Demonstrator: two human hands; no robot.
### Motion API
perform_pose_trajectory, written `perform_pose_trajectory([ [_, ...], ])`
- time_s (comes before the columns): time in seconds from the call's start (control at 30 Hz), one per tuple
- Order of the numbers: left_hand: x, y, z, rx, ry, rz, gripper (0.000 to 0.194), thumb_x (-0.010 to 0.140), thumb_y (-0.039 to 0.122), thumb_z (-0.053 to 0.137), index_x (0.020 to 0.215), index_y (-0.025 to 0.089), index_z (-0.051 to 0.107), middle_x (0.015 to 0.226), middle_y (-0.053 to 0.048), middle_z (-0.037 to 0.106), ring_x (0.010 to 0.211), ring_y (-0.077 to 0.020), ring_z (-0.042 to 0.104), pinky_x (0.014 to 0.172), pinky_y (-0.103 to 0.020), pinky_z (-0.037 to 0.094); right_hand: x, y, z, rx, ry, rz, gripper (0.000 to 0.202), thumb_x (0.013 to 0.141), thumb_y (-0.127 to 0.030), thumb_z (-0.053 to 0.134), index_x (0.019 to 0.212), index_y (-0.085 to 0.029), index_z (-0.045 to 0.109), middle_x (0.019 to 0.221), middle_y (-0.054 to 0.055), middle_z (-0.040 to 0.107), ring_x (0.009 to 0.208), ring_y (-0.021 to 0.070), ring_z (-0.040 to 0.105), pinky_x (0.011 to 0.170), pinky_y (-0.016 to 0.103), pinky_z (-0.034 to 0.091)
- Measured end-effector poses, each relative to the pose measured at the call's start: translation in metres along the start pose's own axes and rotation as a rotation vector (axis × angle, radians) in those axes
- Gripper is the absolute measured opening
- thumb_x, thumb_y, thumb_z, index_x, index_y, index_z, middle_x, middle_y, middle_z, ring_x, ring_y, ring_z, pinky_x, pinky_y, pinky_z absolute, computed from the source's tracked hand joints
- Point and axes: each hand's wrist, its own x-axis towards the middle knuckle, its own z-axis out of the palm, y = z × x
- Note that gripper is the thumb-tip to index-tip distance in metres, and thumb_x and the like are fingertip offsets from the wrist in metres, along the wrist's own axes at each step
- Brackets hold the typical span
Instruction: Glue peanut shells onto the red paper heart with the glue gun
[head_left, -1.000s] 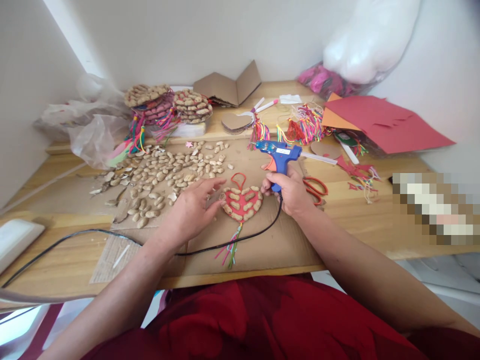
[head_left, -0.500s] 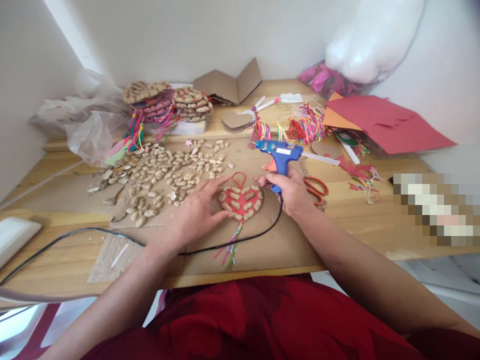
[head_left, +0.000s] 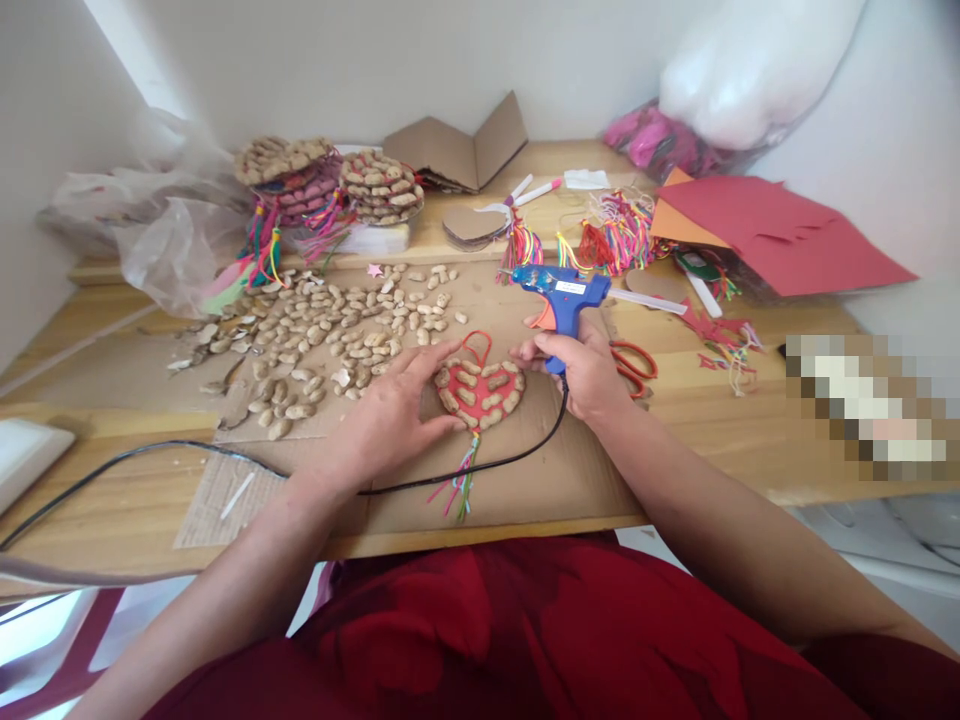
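Note:
A red heart-shaped ornament lies on the cardboard sheet, with peanuts round its rim and in slanted rows inside. It has a red hanging loop on top and a coloured tassel below. My left hand rests at its left side, fingers stretched and thumb apart; the thumb tip seems to touch the lower left edge. In my right hand is a blue glue gun, held by the grip with its nozzle pointing left above the ornament. Its black cord crosses under my left forearm.
Loose peanuts spread at left. Finished peanut ornaments are stacked behind, beside plastic bags. Folded cardboard, tassels and red sheets lie at the back. Red-handled scissors sit beyond my right hand.
The whole view has shifted slightly, so the table appears a little higher. Both hands, the glue gun and the ornament keep nearly the same places relative to each other.

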Motion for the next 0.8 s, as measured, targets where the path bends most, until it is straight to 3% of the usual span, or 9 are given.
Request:
perform_pose_trajectory([
  [0.43,-0.003,0.006,-0.004,0.138,0.002,0.044,0.054,0.087,0.033,0.077,0.139,0.027,0.062,0.148,-0.012,0.058,0.136,-0.0308,0.054,0.115,-0.048,0.045,0.0,0.0,0.0,-0.002,0.01,-0.007,0.029,0.067,-0.031,0.074,0.092,-0.021,0.062,0.064,-0.003,0.065,0.066,0.0174,0.066,0.074,0.035,0.059],
  [0.53,0.001,0.002,-0.012,0.146,0.054,0.071,0.04,0.092,0.032,0.072,0.13,0.024,0.068,0.131,-0.011,0.07,0.12,-0.0278,0.065,0.106,-0.046,0.049,0.001,0.002,-0.002,-0.013,0.016,-0.035,0.025,0.069,-0.029,0.072,0.09,-0.021,0.06,0.062,-0.003,0.064,0.063,0.0162,0.064,0.07,0.033,0.056],
  [0.63,0.011,0.002,-0.02,0.208,0.095,0.096,0.016,0.095,0.032,0.068,0.102,0.021,0.077,0.1,-0.007,0.078,0.097,-0.0247,0.07,0.093,-0.042,0.05,0.002,0.003,-0.003,-0.04,0.023,-0.037,0.022,0.071,-0.029,0.071,0.089,-0.021,0.061,0.061,-0.003,0.064,0.061,0.016,0.063,0.06,0.028,0.049],
  [0.7,0.02,0.005,-0.025,0.281,0.1,0.104,0.015,0.094,0.029,0.067,0.087,0.02,0.077,0.088,-0.006,0.077,0.09,-0.0247,0.068,0.089,-0.041,0.048,0.003,0.003,-0.003,-0.051,0.03,-0.029,0.022,0.071,-0.028,0.07,0.091,-0.021,0.062,0.06,-0.002,0.064,0.06,0.016,0.063,0.055,0.027,0.045],
  [0.8,0.033,0.013,-0.032,0.368,0.089,0.092,0.014,0.093,0.023,0.064,0.085,0.02,0.075,0.085,-0.005,0.076,0.088,-0.0247,0.067,0.086,-0.04,0.045,0.003,0.001,-0.002,-0.058,0.043,-0.015,0.021,0.07,-0.027,0.07,0.088,-0.022,0.061,0.058,-0.003,0.063,0.059,0.0155,0.062,0.052,0.025,0.041],
])
